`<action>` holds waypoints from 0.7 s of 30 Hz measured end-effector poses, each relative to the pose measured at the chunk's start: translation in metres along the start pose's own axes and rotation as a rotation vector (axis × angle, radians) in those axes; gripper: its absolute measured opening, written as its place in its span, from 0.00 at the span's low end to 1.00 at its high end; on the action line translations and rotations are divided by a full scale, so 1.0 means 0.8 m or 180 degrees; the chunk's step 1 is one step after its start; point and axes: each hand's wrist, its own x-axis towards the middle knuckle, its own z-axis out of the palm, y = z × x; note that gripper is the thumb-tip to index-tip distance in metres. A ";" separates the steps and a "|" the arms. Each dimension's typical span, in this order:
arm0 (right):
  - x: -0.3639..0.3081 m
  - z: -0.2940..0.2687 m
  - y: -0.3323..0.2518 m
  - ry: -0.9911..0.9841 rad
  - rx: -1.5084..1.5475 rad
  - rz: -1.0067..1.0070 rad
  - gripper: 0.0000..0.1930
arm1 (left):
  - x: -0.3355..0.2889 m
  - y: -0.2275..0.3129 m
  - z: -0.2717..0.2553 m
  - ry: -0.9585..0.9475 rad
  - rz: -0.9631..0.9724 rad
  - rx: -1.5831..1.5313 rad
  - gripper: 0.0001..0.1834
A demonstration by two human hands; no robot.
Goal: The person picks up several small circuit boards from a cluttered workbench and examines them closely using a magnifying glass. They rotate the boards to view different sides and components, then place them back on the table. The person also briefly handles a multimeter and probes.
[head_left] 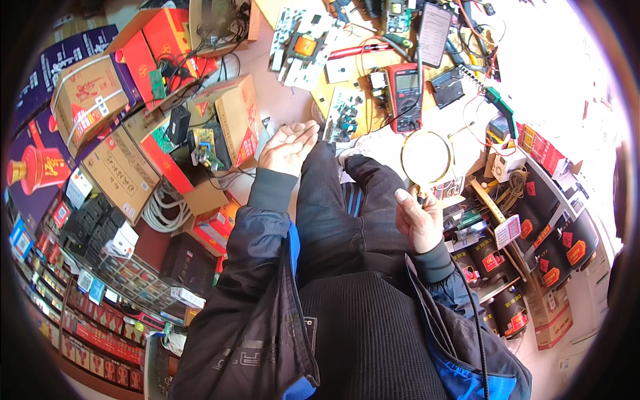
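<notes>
My right hand (419,220) grips the short handle of a round magnifying glass (427,158) with a gold-coloured rim. The lens is raised over the near right side of the bench, below a red-framed multimeter (406,99). Palm up, my left hand (291,148) is held above my left knee with its fingers drawn together. Anything between those fingertips is too small to make out. Just beyond them lies a green circuit board with dark components (345,115).
On the bench (318,101) are a larger board with an orange transformer (305,47), a dark phone-like device (435,35) and a green-handled tool with a coiled cord (501,110). Open cartons (238,117) with boards and cables stand left. A shelf (490,287) holds boxes at right.
</notes>
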 end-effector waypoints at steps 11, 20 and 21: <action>0.032 0.007 0.004 -0.0360 -0.0214 -0.0488 0.18 | 0.013 0.015 0.017 0.0003 0.0300 0.0806 0.18; 0.058 -0.004 0.041 -0.0761 -0.0188 -0.0447 0.06 | 0.019 -0.035 0.012 -0.0655 0.0308 0.1192 0.10; 0.063 -0.009 0.043 -0.0772 -0.0233 -0.0504 0.06 | 0.022 -0.042 0.018 -0.0820 0.0193 0.1249 0.10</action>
